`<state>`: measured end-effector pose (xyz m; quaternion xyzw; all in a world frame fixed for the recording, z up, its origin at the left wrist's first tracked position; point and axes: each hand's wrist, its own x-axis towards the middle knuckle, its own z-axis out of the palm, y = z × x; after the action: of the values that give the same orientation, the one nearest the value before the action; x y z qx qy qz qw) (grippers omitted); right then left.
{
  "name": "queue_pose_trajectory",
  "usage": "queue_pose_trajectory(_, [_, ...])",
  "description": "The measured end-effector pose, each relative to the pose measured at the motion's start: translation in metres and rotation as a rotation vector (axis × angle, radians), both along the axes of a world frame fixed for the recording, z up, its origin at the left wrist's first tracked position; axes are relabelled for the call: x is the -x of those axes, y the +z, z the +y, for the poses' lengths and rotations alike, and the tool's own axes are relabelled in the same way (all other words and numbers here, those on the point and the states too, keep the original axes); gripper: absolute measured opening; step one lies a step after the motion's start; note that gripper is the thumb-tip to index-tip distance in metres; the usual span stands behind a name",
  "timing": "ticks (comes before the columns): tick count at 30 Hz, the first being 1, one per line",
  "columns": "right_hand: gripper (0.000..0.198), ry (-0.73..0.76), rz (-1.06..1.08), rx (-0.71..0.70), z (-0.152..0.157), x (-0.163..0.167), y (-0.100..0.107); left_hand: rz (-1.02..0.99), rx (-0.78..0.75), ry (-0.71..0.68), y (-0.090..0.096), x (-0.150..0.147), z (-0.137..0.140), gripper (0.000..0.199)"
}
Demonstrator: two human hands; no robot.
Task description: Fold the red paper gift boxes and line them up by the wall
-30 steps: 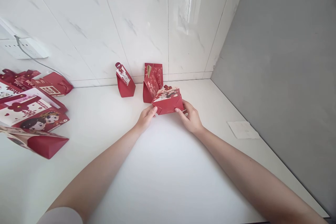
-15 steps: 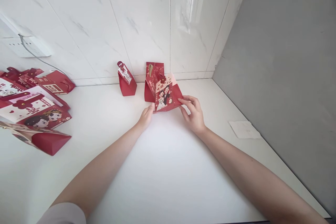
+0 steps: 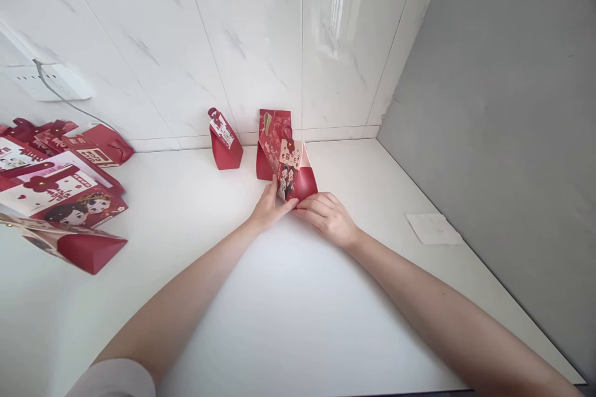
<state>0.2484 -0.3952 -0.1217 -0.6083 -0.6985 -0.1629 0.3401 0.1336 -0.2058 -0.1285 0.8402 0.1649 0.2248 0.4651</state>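
Left fingers (image 3: 285, 206): stretched forward and laid close together, the tips against the lower left corner of the small red gift box (image 3: 297, 175); thumb raised along the box's left edge.
Left hand (image 3: 270, 208): centre of the frame, resting on the counter (image 3: 288, 310).
Right fingers (image 3: 313, 206): curled, closed side by side, pressed on the bottom edge of the same box from the lower right; whether they pinch a flap cannot be told.
Right hand (image 3: 328, 217): just right of the left hand, the fingertips of both nearly touching.
Small red gift box: centre of the frame, standing on the counter, printed couple on the near face, pink flap open at the top.
Second red box (image 3: 272, 136): directly behind, touching or just beside it, against the tiled wall (image 3: 251, 37).
Third red box (image 3: 225, 139): to the left of that, apart, tilted top with a tag.
Stack of flat red boxes (image 3: 60, 192): left edge of the frame, well apart from the hands.
White paper sheet (image 3: 433, 228): right of the frame, flat by the grey wall (image 3: 512, 105).
Wall socket with cable (image 3: 51, 82): upper left of the frame.
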Motion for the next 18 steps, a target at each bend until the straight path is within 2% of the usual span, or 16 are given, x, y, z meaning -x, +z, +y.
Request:
queue_pose_trajectory(3, [0.033, -0.11, 0.099, -0.142, 0.0, 0.001, 0.002, 0.005, -0.032, -0.031, 0.001, 0.002, -0.001, 0.087])
queue_pose_trajectory(5, [0.046, -0.171, 0.233, -0.21, 0.001, 0.001, 0.003, -0.022, -0.013, -0.106, 0.006, 0.003, -0.005, 0.075])
queue_pose_trajectory(7, [0.06, -0.193, 0.397, -0.22, 0.002, -0.002, 0.004, -0.044, 0.044, -0.159, 0.013, 0.005, -0.009, 0.07])
queue_pose_trajectory(9, [0.069, -0.19, 0.558, -0.175, 0.003, -0.005, 0.002, -0.05, 0.097, -0.194, 0.018, 0.006, -0.013, 0.067])
queue_pose_trajectory(12, [0.073, -0.164, 0.728, -0.022, 0.003, -0.009, -0.001, -0.067, 0.109, -0.235, 0.023, 0.006, -0.016, 0.065])
queue_pose_trajectory(15, [0.062, -0.073, 0.745, 0.097, 0.003, -0.008, 0.001, -0.083, 0.043, -0.222, 0.021, 0.006, -0.014, 0.067])
queue_pose_trajectory(18, [0.045, -0.021, 0.683, 0.088, 0.004, -0.009, 0.003, -0.101, 0.02, -0.168, 0.014, 0.004, -0.01, 0.076])
